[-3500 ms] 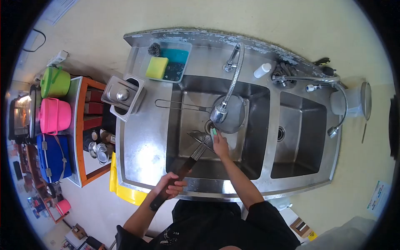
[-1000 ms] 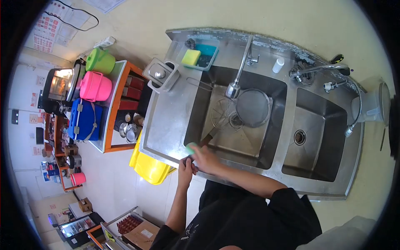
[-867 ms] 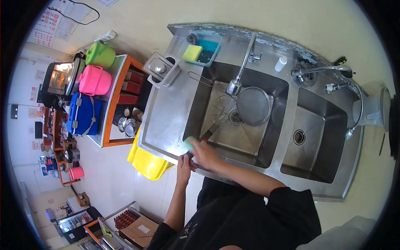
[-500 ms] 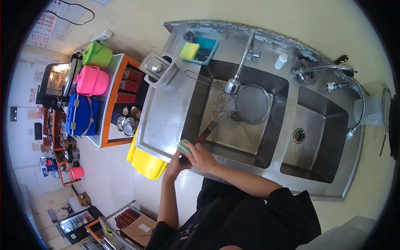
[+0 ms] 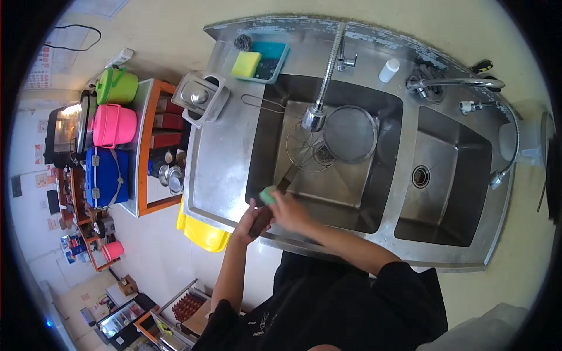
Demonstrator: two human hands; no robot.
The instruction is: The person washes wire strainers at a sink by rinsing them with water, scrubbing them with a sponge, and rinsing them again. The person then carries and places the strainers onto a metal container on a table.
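At the sink (image 5: 389,146)'s front edge, the left fingers (image 5: 252,205) clamp a whisk handle (image 5: 285,182), apparently steadying it, while the right fingers (image 5: 279,203) pinch a green sponge (image 5: 267,195) alongside.

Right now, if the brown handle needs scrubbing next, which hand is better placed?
Probably the right hand: it holds the green sponge at the brown handle, while the left hand is occupied, gripping that handle near its end.

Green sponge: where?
Head view, left of centre: the right-hand grip has the green sponge beside the whisk's brown handle, by the large basin's near-left corner.
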